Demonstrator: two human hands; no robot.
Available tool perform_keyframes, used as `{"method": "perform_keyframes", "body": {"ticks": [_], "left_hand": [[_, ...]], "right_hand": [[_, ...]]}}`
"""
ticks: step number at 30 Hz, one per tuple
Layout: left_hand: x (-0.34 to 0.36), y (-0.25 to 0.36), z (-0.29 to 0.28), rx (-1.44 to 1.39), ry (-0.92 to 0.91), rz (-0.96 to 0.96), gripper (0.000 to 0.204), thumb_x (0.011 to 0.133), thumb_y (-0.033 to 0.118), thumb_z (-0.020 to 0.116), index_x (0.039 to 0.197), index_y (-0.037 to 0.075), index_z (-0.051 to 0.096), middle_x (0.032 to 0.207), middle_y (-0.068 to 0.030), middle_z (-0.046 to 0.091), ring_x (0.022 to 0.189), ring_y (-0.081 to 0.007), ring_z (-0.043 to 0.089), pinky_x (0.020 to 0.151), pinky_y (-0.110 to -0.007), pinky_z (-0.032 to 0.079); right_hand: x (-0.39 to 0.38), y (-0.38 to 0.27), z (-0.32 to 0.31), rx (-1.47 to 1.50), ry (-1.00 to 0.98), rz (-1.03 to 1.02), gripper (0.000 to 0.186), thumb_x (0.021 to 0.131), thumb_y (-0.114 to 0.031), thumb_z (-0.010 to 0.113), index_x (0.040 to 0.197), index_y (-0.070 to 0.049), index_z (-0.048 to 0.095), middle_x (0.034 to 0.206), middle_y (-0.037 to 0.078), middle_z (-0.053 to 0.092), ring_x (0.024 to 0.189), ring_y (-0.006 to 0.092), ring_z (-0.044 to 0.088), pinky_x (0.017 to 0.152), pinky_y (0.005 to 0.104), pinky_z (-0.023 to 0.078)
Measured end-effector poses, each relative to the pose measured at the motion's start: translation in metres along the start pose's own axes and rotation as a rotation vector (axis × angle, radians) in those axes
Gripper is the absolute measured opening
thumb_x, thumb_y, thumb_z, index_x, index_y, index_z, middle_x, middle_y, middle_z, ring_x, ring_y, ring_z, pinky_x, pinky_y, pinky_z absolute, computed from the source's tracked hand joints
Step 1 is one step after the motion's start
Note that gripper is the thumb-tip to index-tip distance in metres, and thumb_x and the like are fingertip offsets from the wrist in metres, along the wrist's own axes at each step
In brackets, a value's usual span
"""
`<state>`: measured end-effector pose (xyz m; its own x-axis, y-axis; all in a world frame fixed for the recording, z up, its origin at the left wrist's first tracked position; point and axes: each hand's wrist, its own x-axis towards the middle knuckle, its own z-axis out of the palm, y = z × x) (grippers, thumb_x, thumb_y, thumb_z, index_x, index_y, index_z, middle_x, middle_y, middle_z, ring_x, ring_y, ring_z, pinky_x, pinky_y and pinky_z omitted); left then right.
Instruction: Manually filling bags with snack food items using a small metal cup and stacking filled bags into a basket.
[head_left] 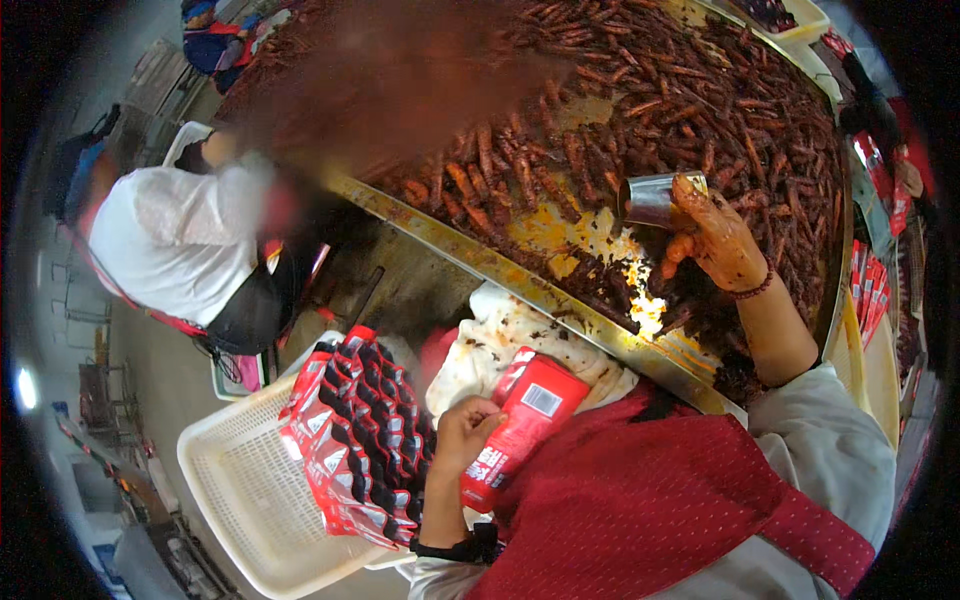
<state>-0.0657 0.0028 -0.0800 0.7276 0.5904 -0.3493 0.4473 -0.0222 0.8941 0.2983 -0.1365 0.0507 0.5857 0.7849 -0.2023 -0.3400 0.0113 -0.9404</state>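
Note:
My right hand (720,238), smeared with reddish sauce, grips a short shiny metal cylinder (652,199) above the big metal tray (470,250). Long, dark red sauced food pieces (690,100) fill the tray. Under that hand, a patch of tray bottom shines through oily sauce. Low in front of me, my left hand (466,436) is closed on the edge of a red pouch (537,405) with a pale label. The pouch lies against my dark red apron (640,490); whether anything is inside it cannot be seen.
A white perforated basket (235,470) at lower left holds several upright red pouches (355,430). A stained white cloth (500,335) lies along the tray's near edge. A person in white (180,235) works at left; another person (215,45) is farther back. More red packs (868,285) stand at right.

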Motion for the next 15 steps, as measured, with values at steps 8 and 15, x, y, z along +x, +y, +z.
{"method": "perform_keyframes", "body": {"ticks": [8, 15], "left_hand": [[0.013, 0.039, 0.013, 0.643, 0.072, 0.309, 0.010, 0.080, 0.015, 0.068, 0.078, 0.006, 0.064, 0.076, -0.0094, 0.062, 0.065, -0.0247, 0.058, 0.059, -0.035, 0.046], [-0.011, 0.050, 0.038, 0.506, -0.194, 0.298, 0.020, 0.082, 0.015, 0.067, 0.098, 0.003, 0.066, 0.097, -0.0161, 0.067, 0.087, -0.0282, 0.064, 0.077, -0.033, 0.050]], "right_hand": [[0.009, -0.018, -0.027, -0.054, -0.002, -0.009, 0.044, 0.094, -0.039, 0.051, 0.114, 0.000, 0.052, 0.102, 0.013, 0.061, 0.051, 0.0194, 0.059, 0.049, 0.0331, 0.052], [-0.026, -0.009, -0.001, -0.103, -0.077, 0.115, 0.054, 0.091, -0.048, 0.052, 0.115, 0.000, 0.054, 0.101, 0.015, 0.063, 0.051, 0.0193, 0.060, 0.046, 0.0294, 0.051]]}}
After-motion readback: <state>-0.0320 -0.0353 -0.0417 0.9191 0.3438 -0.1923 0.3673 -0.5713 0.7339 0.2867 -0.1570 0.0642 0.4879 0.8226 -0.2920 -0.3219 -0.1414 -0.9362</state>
